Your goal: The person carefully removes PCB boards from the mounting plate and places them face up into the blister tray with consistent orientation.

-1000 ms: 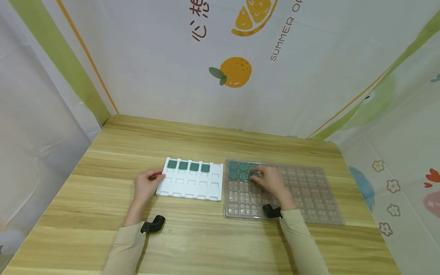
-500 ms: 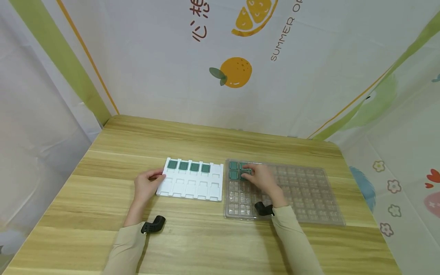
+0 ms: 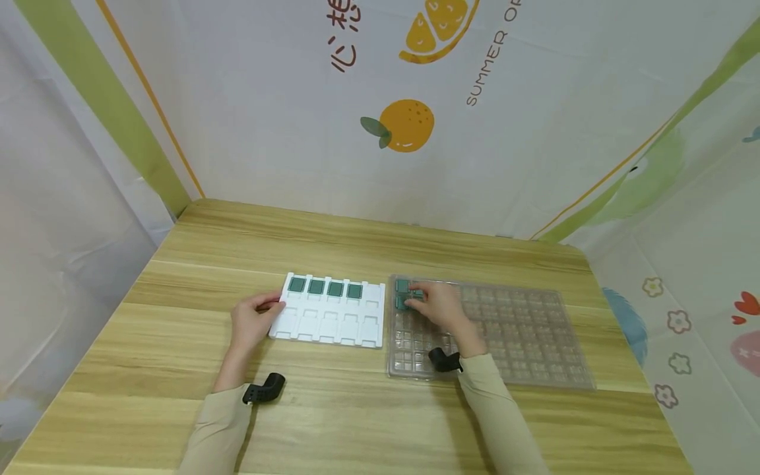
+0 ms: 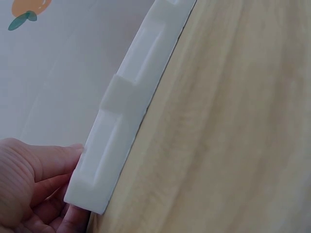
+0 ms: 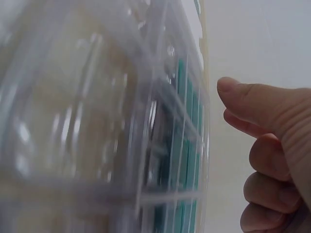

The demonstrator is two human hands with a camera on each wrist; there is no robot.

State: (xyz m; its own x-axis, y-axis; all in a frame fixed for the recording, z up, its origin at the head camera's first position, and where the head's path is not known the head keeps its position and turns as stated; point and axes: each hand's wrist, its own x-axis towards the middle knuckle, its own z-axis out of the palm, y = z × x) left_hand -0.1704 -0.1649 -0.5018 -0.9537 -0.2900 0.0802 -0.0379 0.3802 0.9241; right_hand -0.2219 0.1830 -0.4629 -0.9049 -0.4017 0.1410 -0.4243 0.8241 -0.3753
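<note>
**Right hand slides left across clear tray**

Since 1 s ago the right hand (image 3: 438,307) has moved from the tray's third column toward its far-left corner; left hand unchanged.

L to R: left hand (image 3: 251,320) grips the white moulded plastic tray (image 3: 332,323) at its 9 o'clock edge, thumb on top, fingers under. Four dark green square chips (image 3: 326,287) sit along its 12 o'clock row. Next, the clear plastic grid tray (image 3: 522,336); right hand's fingers curled over green chips (image 3: 403,294) at approx 10 o'clock. Whether they pinch one, can't tell. All on a light wooden table (image 3: 356,409).
</note>
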